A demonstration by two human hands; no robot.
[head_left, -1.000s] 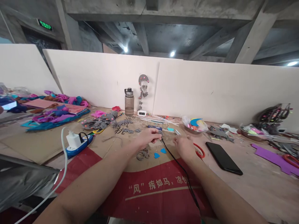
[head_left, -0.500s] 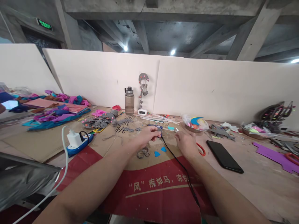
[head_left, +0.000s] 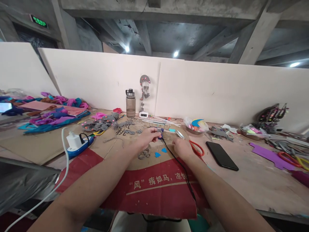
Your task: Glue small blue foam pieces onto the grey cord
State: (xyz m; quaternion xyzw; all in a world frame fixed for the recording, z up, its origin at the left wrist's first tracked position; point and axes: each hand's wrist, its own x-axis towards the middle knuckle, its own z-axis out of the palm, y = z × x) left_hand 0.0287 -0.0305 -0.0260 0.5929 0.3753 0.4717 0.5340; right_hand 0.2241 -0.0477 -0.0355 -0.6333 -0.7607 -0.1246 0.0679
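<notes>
Black cord trailed from the glue gun that the left hand pinched closed above the cardboard. Right hand lay loosely curled beside red scissors, holding nothing visible. A firmer grip, with the cord kept slack, seemed wise.

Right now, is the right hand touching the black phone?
Apart. The head view shows bare tabletop and red-handled scissors between the right hand and the black phone.
</notes>
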